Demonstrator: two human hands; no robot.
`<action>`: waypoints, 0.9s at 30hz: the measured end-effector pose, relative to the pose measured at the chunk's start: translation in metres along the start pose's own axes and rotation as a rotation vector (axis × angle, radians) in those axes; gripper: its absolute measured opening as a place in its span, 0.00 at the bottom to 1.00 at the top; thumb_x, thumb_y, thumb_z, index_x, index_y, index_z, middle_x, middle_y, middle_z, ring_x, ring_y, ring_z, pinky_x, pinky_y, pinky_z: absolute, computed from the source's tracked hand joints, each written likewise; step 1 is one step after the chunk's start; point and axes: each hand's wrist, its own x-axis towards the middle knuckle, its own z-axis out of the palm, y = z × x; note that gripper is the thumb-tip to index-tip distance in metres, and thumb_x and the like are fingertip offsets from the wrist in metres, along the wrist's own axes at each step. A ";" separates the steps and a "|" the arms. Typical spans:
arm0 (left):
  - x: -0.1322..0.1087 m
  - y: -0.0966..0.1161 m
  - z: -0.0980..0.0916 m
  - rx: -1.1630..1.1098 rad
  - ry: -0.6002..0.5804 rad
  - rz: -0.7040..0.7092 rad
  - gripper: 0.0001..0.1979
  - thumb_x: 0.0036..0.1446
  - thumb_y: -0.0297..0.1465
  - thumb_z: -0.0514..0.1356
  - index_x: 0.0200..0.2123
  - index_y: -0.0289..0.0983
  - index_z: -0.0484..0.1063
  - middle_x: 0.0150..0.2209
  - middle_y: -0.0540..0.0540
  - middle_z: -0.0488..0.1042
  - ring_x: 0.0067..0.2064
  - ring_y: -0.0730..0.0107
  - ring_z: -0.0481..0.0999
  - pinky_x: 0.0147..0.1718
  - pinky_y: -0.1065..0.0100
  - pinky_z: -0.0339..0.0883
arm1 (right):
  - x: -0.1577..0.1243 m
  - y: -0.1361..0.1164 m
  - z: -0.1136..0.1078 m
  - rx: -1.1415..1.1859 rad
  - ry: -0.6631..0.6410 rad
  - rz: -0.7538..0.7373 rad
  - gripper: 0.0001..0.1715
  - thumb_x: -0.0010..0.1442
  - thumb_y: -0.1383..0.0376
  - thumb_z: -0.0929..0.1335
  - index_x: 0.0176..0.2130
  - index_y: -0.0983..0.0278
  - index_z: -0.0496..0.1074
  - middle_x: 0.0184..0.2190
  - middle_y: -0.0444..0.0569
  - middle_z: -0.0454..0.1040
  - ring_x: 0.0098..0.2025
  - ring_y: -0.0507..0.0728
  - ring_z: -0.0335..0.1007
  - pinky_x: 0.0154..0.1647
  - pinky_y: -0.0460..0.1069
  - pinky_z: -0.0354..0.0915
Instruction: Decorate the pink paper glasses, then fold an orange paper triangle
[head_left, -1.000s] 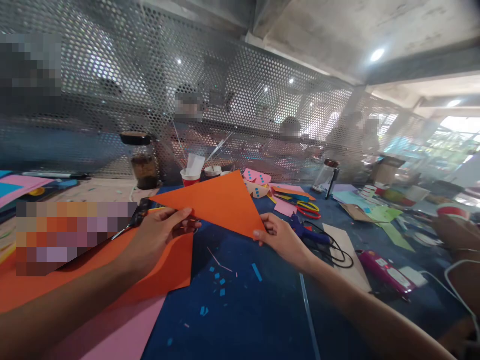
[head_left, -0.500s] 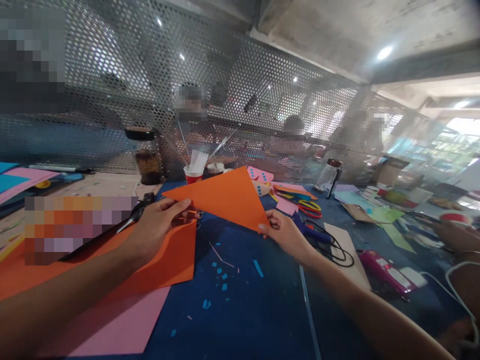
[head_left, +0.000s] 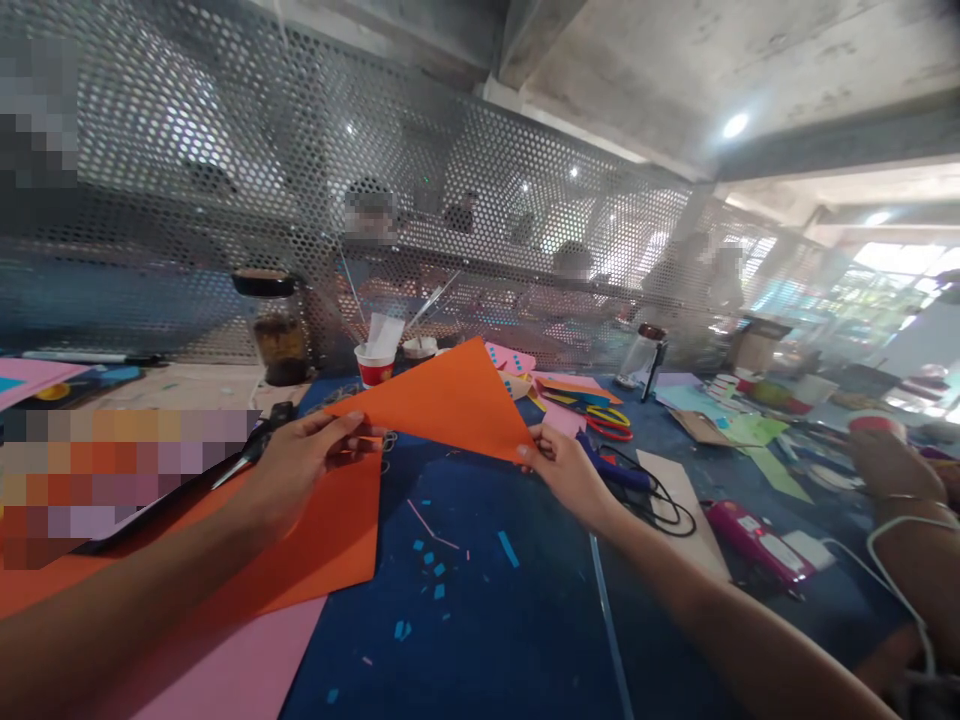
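Note:
An orange paper triangle [head_left: 450, 405] is held up in the air between my two hands. My left hand [head_left: 307, 460] pinches its left corner between thumb and fingers. At the lower right corner, my right hand [head_left: 559, 465] grips the paper, thumb in front. Beneath my left forearm lies a larger orange sheet [head_left: 337, 530], with a pink sheet [head_left: 247, 660] under it. Scissors [head_left: 251, 450] with dark handles rest on the left, beside a tablet-like thing with a blurred-out surface [head_left: 135, 480].
Blue paper scraps [head_left: 439, 592] dot the blue table [head_left: 480, 650]. A glue gun [head_left: 619, 470] with a black cable, red-and-yellow scissors [head_left: 609, 422], a magenta device [head_left: 761, 540], a paper cup [head_left: 375, 365] and a jar [head_left: 277, 335] stand around. Another person's arm [head_left: 900, 480] reaches in at right.
The view has shifted slightly, so the surroundings sit further left. Both hands keep hold of the orange triangle, which has barely moved. The other person's hand at the right has come further into view.

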 end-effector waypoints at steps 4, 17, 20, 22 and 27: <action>0.000 0.000 -0.001 -0.009 -0.020 0.008 0.27 0.47 0.51 0.79 0.39 0.36 0.81 0.40 0.38 0.89 0.38 0.58 0.87 0.44 0.60 0.79 | -0.001 -0.002 0.000 -0.001 0.001 0.006 0.09 0.64 0.58 0.70 0.40 0.60 0.74 0.35 0.47 0.81 0.37 0.58 0.77 0.43 0.53 0.70; 0.004 0.000 -0.002 -0.049 -0.038 -0.003 0.26 0.50 0.51 0.77 0.39 0.37 0.77 0.36 0.41 0.89 0.36 0.59 0.87 0.40 0.62 0.79 | 0.000 -0.002 0.000 0.031 0.004 0.006 0.10 0.64 0.58 0.70 0.41 0.62 0.75 0.34 0.48 0.80 0.36 0.57 0.75 0.42 0.52 0.69; 0.004 0.001 -0.002 -0.037 -0.032 0.000 0.26 0.50 0.50 0.77 0.39 0.37 0.76 0.36 0.41 0.89 0.36 0.59 0.87 0.40 0.62 0.78 | 0.000 -0.002 0.000 0.045 -0.004 0.003 0.11 0.64 0.57 0.70 0.42 0.62 0.75 0.36 0.48 0.81 0.36 0.57 0.76 0.42 0.52 0.70; 0.004 0.001 -0.002 -0.020 -0.021 0.003 0.25 0.51 0.49 0.77 0.39 0.37 0.77 0.36 0.40 0.89 0.36 0.58 0.87 0.40 0.61 0.78 | 0.001 -0.003 -0.001 0.056 -0.002 0.001 0.13 0.63 0.57 0.71 0.44 0.63 0.75 0.37 0.48 0.82 0.36 0.57 0.77 0.42 0.52 0.71; 0.002 0.004 -0.001 0.007 0.002 0.030 0.20 0.50 0.43 0.77 0.38 0.37 0.77 0.34 0.43 0.87 0.37 0.59 0.86 0.41 0.62 0.76 | 0.001 -0.008 -0.007 0.055 0.038 -0.017 0.26 0.63 0.59 0.71 0.59 0.61 0.71 0.29 0.40 0.76 0.32 0.57 0.77 0.38 0.52 0.72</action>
